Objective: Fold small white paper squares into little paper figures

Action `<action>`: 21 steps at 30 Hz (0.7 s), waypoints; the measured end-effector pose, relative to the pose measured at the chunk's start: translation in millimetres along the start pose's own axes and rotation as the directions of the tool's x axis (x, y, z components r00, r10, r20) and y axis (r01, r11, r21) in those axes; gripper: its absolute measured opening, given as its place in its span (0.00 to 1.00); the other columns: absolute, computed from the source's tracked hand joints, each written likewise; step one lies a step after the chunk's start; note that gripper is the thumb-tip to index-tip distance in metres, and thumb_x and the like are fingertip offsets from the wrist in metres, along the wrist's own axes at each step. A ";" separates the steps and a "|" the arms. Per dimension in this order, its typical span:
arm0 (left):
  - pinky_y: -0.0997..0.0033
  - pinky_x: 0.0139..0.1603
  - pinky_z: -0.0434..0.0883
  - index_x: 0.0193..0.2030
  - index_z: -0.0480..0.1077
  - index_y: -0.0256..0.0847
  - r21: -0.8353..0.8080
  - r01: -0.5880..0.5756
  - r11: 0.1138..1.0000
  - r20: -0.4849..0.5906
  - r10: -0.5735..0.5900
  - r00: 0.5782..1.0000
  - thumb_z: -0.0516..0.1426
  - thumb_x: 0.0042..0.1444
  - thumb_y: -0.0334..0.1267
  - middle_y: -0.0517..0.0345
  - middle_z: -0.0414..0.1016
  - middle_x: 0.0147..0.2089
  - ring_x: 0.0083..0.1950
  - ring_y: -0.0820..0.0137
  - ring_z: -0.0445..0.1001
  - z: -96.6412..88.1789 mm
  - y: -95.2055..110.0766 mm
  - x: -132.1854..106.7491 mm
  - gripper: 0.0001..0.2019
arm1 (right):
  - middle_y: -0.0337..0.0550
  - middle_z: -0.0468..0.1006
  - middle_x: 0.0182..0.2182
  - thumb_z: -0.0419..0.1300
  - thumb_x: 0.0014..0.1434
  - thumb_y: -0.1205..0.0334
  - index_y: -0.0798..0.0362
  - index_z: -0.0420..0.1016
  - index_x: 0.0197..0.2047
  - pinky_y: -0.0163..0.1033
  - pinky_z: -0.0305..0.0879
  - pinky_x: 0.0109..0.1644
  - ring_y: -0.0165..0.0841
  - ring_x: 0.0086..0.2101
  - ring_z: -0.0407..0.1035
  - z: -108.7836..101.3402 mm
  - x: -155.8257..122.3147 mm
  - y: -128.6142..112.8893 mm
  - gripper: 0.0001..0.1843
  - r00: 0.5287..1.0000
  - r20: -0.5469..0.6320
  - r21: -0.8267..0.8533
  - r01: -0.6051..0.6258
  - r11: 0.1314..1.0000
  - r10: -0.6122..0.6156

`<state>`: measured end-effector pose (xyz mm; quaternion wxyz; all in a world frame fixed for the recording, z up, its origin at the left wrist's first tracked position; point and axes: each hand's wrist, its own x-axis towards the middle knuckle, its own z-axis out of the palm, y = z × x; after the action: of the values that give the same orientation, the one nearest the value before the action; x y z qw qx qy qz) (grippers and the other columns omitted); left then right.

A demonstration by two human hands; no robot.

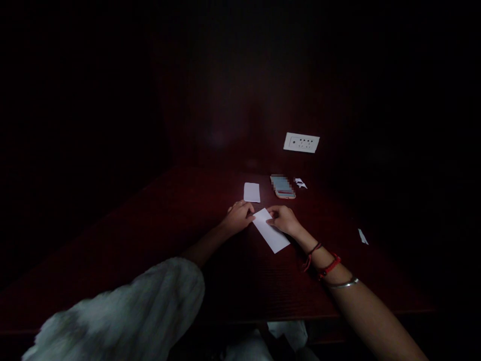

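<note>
A white folded paper strip (272, 235) lies slanted on the dark red table (158, 235). My left hand (237, 216) pinches its upper left corner with curled fingers. My right hand (284, 219) rests on the strip's upper right edge, fingers bent and pressed onto the paper. Red thread bands and a metal bangle circle my right wrist. A white fluffy sleeve covers my left arm.
A smaller white paper (251, 192) lies just beyond my hands. A phone (283, 186) and a torn paper scrap (300, 183) sit to its right. Another scrap (363, 236) lies at the far right. A white wall socket (301, 142) is behind. The room is very dark.
</note>
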<state>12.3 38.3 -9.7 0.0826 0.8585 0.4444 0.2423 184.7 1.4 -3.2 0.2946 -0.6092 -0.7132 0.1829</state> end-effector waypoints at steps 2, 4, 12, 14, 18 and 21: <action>0.63 0.41 0.59 0.32 0.63 0.41 0.009 0.027 1.000 0.007 -0.027 1.000 0.53 0.44 0.42 0.57 0.62 0.38 0.44 0.63 0.60 -0.6 -5.1 0.7 0.09 | 0.38 0.72 0.28 0.56 0.42 0.70 0.53 0.71 0.34 0.31 0.59 0.34 0.27 0.28 0.64 -3.9 -3.9 -2.6 0.12 0.991 0.000 -0.100 0.131 0.986 -0.131; 0.63 0.41 0.59 0.32 0.63 0.41 0.004 0.047 0.999 0.014 -0.048 0.999 0.53 0.43 0.44 0.57 0.62 0.38 0.44 0.63 0.60 -1.5 -9.2 1.5 0.11 | 0.39 0.73 0.31 0.54 0.45 0.71 0.54 0.71 0.35 0.31 0.58 0.36 0.27 0.30 0.64 -7.7 -7.7 -5.1 0.12 0.964 0.030 -0.161 0.266 0.950 -0.265; 0.64 0.43 0.58 0.30 0.66 0.42 -0.015 0.020 1.000 0.031 -0.020 0.999 0.54 0.43 0.46 0.58 0.62 0.39 0.44 0.65 0.60 -5.3 -11.8 1.8 0.11 | 0.44 0.69 0.32 0.48 0.53 0.69 0.54 0.67 0.42 0.33 0.57 0.39 0.29 0.34 0.62 -10.4 -22.2 -3.2 0.14 0.834 0.136 -0.391 0.541 0.744 -0.535; 0.65 0.44 0.58 0.30 0.66 0.42 -0.045 -0.024 0.999 0.056 0.026 0.998 0.54 0.43 0.45 0.59 0.63 0.39 0.44 0.66 0.60 -6.3 -14.0 2.6 0.10 | 0.44 0.68 0.31 0.48 0.54 0.68 0.53 0.66 0.43 0.34 0.57 0.39 0.29 0.34 0.61 -9.1 -26.0 -0.4 0.13 0.803 0.157 -0.460 0.575 0.677 -0.575; 0.67 0.46 0.57 0.29 0.68 0.43 -0.117 -0.110 0.987 0.098 0.121 0.988 0.56 0.43 0.40 0.60 0.64 0.39 0.44 0.69 0.60 -8.7 -18.3 5.5 0.06 | 0.44 0.67 0.31 0.46 0.55 0.67 0.54 0.64 0.44 0.37 0.56 0.39 0.30 0.34 0.59 -6.8 -29.4 3.3 0.14 0.755 0.178 -0.552 0.607 0.571 -0.631; 0.70 0.47 0.57 0.29 0.68 0.43 -0.174 -0.208 0.963 0.107 0.228 0.968 0.56 0.43 0.36 0.61 0.64 0.39 0.44 0.71 0.61 -11.1 -18.5 6.8 0.04 | 0.45 0.67 0.31 0.45 0.56 0.67 0.55 0.63 0.45 0.39 0.56 0.39 0.31 0.34 0.59 -6.3 -30.5 2.9 0.14 0.710 0.222 -0.586 0.645 0.491 -0.668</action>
<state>-3.2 53.9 -4.3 0.1522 0.9063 0.3199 0.2304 193.5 -28.5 -6.3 0.1341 -0.3557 -0.9027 -0.2014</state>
